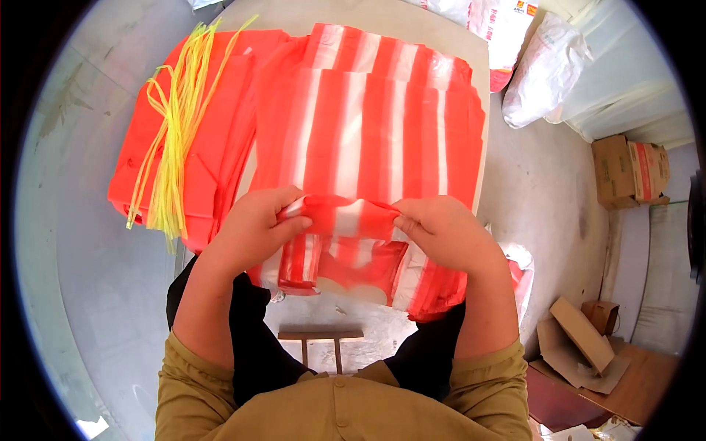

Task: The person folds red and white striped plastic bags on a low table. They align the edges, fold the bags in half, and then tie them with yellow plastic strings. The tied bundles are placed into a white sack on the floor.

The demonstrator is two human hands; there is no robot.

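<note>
A stack of red-and-white striped plastic bags (375, 132) lies across the table before me, its cut-out handle ends hanging toward my lap. My left hand (261, 226) pinches one end of a gathered, folded-over strip of a striped plastic bag (349, 218). At the strip's other end my right hand (437, 229) grips it between thumb and fingers. The strip is stretched level between both hands, just above the handle cut-out. How many layers are held cannot be made out.
Left of the stack lie plain red bags (147, 147) with a bundle of yellow plastic strips (176, 125) on top. White sacks (544, 70) stand beyond the table's far right corner. Cardboard boxes (629, 170) sit along the right, with an opened carton (577, 345) nearer me.
</note>
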